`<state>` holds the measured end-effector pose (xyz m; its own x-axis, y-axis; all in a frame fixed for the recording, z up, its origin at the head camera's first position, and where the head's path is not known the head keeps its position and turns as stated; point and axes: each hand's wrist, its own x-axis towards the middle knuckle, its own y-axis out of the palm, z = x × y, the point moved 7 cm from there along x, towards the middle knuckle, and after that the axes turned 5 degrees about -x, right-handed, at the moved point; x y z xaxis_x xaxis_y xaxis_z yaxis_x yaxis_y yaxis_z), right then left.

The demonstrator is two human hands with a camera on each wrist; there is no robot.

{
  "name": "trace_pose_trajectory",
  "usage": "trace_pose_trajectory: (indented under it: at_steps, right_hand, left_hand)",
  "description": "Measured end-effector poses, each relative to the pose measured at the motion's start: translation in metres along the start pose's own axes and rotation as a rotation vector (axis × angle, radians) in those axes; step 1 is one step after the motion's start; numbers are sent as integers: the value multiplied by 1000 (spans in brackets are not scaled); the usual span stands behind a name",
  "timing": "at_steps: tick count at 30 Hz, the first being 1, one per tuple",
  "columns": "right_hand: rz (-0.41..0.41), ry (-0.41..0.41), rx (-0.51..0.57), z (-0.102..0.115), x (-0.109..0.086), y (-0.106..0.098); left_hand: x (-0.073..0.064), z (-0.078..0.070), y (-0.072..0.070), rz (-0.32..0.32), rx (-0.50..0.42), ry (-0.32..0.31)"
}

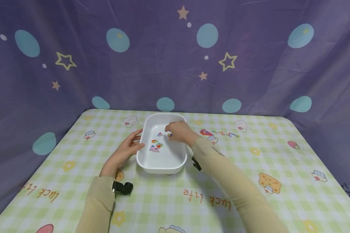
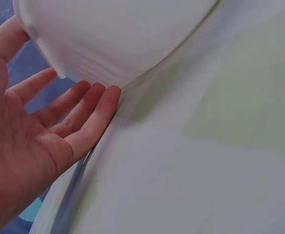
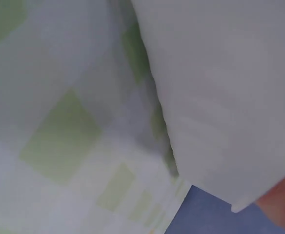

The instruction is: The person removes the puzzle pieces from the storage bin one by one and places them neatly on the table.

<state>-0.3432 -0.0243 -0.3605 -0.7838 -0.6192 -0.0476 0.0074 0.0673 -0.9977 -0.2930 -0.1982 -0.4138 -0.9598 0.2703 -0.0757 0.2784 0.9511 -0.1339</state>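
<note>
A white rectangular plastic tub [image 1: 161,163] stands on the table. My left hand [image 1: 125,151] touches its left wall, thumb at the rim and fingers loosely bent against the outside; the left wrist view shows the fingertips on the tub's side. Inside the tub lie several small flat colourful pieces, among them a pink one [image 1: 154,149] and a multicoloured one [image 1: 159,145]. My right hand [image 1: 179,131] reaches into the tub's right side with bent fingers. A small colourful piece [image 1: 169,135] shows beside those fingers; whether they pinch anything is hidden. In the right wrist view, the tub's wall covers most of the hand.
Right of the tub, a row of small colourful pieces lies on the table, with a red and blue one [image 1: 206,132] nearest. A green checked cloth [image 1: 151,207] with printed cartoons covers the table. A purple patterned curtain [image 1: 169,74] hangs behind.
</note>
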Motion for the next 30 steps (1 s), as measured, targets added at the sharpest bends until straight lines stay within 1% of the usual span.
trace_pose_trajectory:
  at_steps: [6, 11, 15, 21, 26, 30]
  right_hand:
    - [69, 41, -67, -1, 4, 14]
    - [63, 97, -118, -3, 5, 19]
    - [56, 134, -114, -5, 7, 20]
    - [63, 150, -87, -6, 11, 20]
    - [78, 141, -118, -5, 12, 21]
    - [80, 139, -104, -4, 13, 20]
  left_hand:
    - [1, 2, 2, 4, -7, -20]
    - [3, 4, 3, 6, -17, -25]
    - [3, 4, 2, -1, -14, -24]
    - [1, 1, 1, -4, -6, -11]
    - [0, 1, 0, -4, -3, -13]
    - [-1, 0, 0, -8, 0, -9]
